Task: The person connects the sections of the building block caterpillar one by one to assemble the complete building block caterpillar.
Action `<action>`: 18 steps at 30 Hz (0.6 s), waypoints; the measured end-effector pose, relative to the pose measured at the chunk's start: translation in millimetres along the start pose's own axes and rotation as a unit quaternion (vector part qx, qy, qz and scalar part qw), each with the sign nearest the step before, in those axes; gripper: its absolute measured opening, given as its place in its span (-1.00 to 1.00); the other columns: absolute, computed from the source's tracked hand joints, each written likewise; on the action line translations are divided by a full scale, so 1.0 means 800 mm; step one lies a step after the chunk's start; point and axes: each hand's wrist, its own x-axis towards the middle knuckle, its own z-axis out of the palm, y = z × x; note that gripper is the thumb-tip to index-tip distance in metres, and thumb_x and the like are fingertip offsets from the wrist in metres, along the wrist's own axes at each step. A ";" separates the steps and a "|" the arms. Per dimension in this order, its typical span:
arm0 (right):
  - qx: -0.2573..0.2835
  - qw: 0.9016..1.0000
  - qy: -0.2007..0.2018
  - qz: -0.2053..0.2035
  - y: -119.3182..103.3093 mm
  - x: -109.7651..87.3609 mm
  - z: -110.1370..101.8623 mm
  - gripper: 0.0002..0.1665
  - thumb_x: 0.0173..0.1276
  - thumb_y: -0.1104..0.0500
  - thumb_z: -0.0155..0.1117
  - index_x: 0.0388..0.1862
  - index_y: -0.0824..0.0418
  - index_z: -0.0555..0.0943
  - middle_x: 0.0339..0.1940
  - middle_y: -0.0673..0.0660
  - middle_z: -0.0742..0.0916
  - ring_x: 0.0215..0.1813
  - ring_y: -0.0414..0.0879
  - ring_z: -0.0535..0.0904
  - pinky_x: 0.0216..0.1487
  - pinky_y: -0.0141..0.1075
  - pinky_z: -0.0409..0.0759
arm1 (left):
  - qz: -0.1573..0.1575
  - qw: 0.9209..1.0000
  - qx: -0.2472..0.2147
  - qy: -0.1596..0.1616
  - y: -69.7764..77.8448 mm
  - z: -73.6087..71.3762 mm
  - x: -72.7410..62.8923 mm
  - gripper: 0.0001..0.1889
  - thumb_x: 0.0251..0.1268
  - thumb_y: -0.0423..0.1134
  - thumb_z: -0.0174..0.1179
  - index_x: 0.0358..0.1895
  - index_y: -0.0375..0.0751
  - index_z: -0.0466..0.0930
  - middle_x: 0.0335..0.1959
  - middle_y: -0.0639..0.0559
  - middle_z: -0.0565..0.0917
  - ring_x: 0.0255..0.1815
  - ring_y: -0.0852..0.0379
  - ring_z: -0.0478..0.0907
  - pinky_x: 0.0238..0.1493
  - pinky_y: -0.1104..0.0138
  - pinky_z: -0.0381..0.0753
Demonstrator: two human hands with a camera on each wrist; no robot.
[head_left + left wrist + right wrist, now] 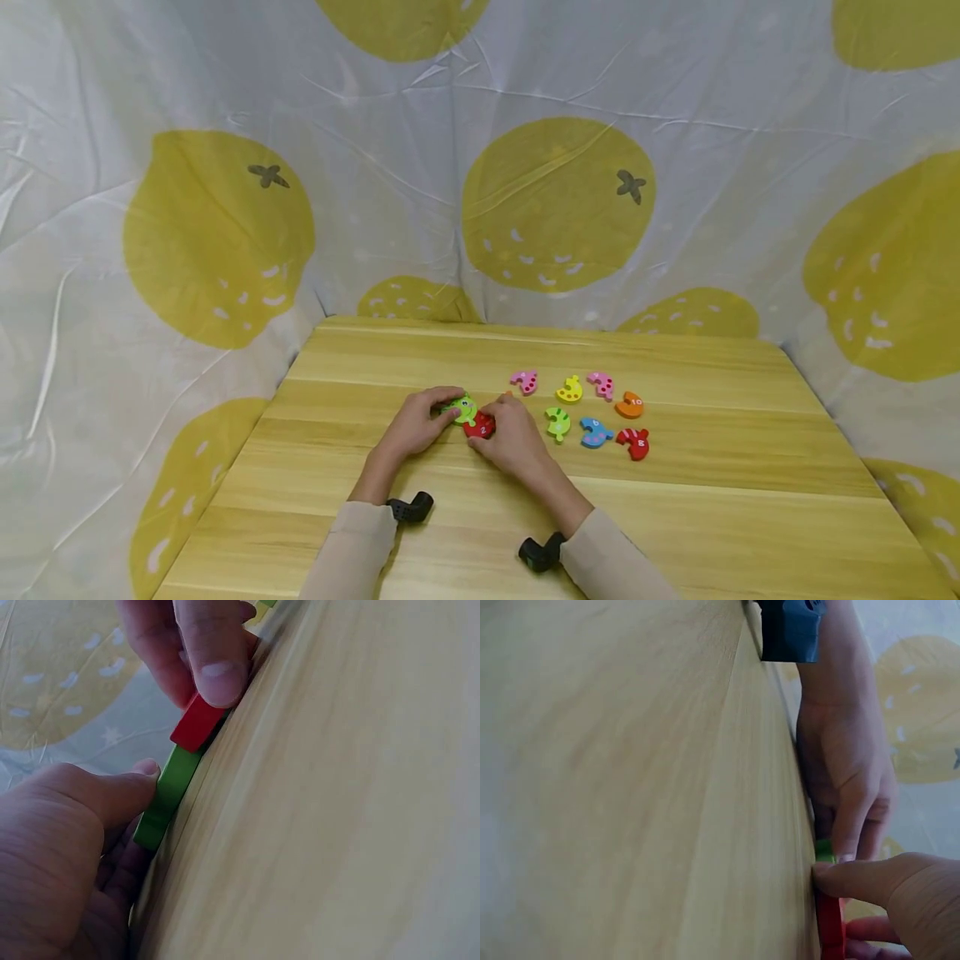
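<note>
Beige sleeves (352, 550) come in from the bottom edge, nearest the camera, toward work farther up. Behind everything hangs a lemon-print cloth (375, 192), its folds enclosing a wood-grain table (712, 525). Toward the far half of that table, the left hand (420, 419) holds a green face piece (465, 407) between thumb and fingers, while the right hand (517, 437) pinches a red piece marked 2 (482, 428). Each wrist bears a black device (412, 507).

Both held pieces sit low at the tabletop and touch, edge against edge, right between the hands. Joining them seems to be the step in hand; whether the joint is fully seated, I cannot tell. It likely calls for the green one to be kept steady while the red one is lined up and pressed home, flat and without tilt.

To the right of the right hand lie loose pieces: blue (596, 433), red-striped (636, 443), orange marked 10 (630, 405), green-striped (557, 423), yellow (569, 390) and two pink ones (527, 382). Smallest of all, an orange sliver (509, 393) peeks out beside the right hand, mostly hidden.
</note>
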 end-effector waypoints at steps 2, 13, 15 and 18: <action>-0.009 1.000 -0.006 0.002 0.000 0.000 0.000 -0.46 0.12 -0.04 0.66 -0.01 0.25 0.78 -0.15 0.09 0.67 -0.16 -0.12 0.56 -0.13 -0.31 0.63 | 0.000 1.000 -0.002 0.001 0.001 0.000 -0.001 -0.64 0.47 -0.22 0.28 0.28 -0.10 0.66 0.30 0.00 0.66 0.30 0.01 0.62 0.35 0.04 0.58; -0.012 0.998 -0.049 0.030 -0.004 0.005 -0.006 -0.44 0.15 -0.07 0.65 0.02 0.26 0.79 -0.12 0.10 0.63 -0.17 -0.12 0.54 -0.12 -0.29 0.63 | -0.004 1.000 0.005 -0.005 0.002 0.002 -0.001 -0.60 0.43 -0.17 0.33 0.29 -0.08 0.66 0.32 -0.01 0.65 0.41 -0.04 0.52 0.46 0.02 0.47; -0.008 0.998 -0.049 0.034 -0.004 0.006 -0.005 -0.43 0.13 -0.08 0.66 0.01 0.26 0.79 -0.12 0.10 0.62 -0.17 -0.12 0.52 -0.14 -0.30 0.60 | -0.003 1.000 0.005 -0.008 0.002 0.001 -0.001 -0.57 0.40 -0.16 0.36 0.30 -0.08 0.65 0.33 -0.01 0.64 0.43 -0.05 0.51 0.48 0.01 0.45; 0.003 0.998 -0.047 0.034 -0.001 0.005 -0.002 -0.40 0.12 -0.10 0.66 0.03 0.25 0.79 -0.11 0.08 0.62 -0.15 -0.13 0.51 -0.14 -0.32 0.59 | -0.004 1.000 0.008 -0.010 0.004 0.000 -0.003 -0.54 0.36 -0.15 0.40 0.30 -0.09 0.65 0.34 -0.01 0.64 0.44 -0.05 0.49 0.50 0.02 0.42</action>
